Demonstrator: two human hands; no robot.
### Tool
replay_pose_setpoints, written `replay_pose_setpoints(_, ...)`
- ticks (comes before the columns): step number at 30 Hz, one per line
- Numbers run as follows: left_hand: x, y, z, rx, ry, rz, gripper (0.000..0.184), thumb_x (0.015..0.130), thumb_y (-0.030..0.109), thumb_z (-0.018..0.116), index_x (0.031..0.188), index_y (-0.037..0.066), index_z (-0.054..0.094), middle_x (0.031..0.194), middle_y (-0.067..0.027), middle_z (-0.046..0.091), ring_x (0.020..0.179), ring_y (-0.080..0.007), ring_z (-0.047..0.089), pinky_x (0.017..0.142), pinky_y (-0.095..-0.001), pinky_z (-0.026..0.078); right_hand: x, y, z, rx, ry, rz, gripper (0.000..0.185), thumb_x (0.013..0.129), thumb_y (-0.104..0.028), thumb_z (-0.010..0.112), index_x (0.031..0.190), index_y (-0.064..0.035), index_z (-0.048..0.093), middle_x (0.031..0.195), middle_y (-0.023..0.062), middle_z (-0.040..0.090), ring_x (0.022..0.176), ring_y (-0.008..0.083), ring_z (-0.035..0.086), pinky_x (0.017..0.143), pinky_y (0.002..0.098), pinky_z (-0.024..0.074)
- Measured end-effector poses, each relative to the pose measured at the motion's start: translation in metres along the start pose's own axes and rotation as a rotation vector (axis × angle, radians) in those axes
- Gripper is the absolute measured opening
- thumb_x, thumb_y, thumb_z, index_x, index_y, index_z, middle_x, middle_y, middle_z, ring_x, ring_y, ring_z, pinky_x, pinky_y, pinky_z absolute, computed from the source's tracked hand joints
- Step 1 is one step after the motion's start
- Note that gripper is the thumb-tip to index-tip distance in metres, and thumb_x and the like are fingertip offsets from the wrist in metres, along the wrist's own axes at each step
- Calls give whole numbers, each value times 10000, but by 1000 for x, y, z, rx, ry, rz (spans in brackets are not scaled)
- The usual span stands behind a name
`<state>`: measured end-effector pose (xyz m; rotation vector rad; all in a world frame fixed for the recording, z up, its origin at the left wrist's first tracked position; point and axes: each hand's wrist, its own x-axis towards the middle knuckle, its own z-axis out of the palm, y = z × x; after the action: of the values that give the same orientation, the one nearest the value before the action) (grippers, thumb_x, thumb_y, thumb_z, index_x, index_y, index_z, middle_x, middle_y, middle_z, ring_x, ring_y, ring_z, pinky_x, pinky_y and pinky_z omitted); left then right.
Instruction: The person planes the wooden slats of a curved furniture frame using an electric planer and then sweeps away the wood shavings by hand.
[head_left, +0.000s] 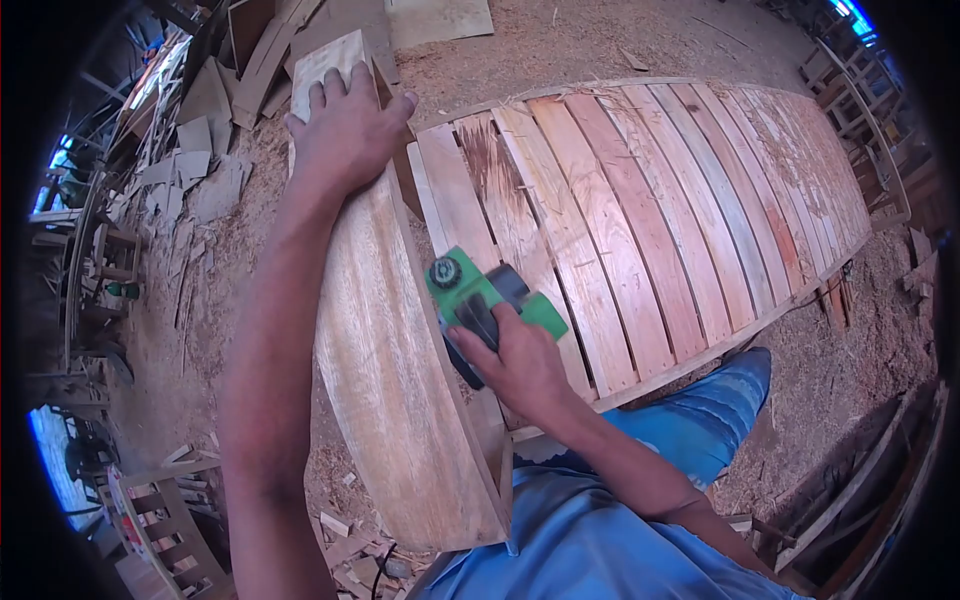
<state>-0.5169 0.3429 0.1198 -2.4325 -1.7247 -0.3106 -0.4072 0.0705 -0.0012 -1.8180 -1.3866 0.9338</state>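
L hand (350, 130) lies on far end of plank (385, 390), its 4 fingers spread, thumb out over the R edge. R hand (527, 365) has fingers wrapped round the black handle of green planer (488, 290); some fingertips hidden. Planer sits just R of plank, approx. midway along it, over near L part of the slatted worktop (640, 230); can't tell if its sole touches plank. Plank runs lengthwise along worktop's L end. 1 slat near that end has a dark, rough patch (495, 165); shavings (785, 135) lie on the worktop's R part. Scraps (215, 185) cover floor (270, 215) at upper L; chair (165, 520) at lower L.
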Motion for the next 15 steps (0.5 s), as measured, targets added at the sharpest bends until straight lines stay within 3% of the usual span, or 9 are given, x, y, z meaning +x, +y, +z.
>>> replay_pose_setpoints(7, -1, 0, 1, -17, 10, 2, 897, 1091, 625, 522, 1734, 25, 345, 1778, -312, 326, 1678, -475, 272, 1307, -776, 175, 107, -30, 10, 4, 141, 2, 650, 1064, -549, 693, 1116, 98, 699, 928, 352, 757, 936, 533, 758, 858, 603, 584)
replay_pose_setpoints(9, 0, -2, 3, -11, 20, 15, 895, 1087, 628, 526, 1732, 32, 355, 1781, -302, 330, 1678, -471, 275, 1308, -777, 175, 143, -43, 5, 48, 97, 24, 666, 1060, -555, 685, 1054, 108, 743, 994, 364, 765, 986, 524, 765, 879, 590, 591)
replay_pose_setpoints(14, 7, -3, 8, -13, 43, 16, 840, 1099, 593, 520, 1729, 56, 378, 1790, -257, 345, 1678, -441, 292, 1311, -777, 184, 224, -42, 8, 81, 242, -63, 734, 1035, -616, 680, 1019, 109, 790, 1054, 376, 766, 1070, 522, 762, 962, 568, 590)
replay_pose_setpoints(15, -2, 2, -2, -57, -5, -2, 792, 1092, 552, 531, 1679, 30, 428, 1728, -288, 400, 1619, -467, 361, 1293, -720, 256, 223, -43, 3, 82, 214, -44, 746, 1032, -629, 678, 1019, 108, 792, 1058, 379, 765, 1079, 520, 761, 971, 567, 587)
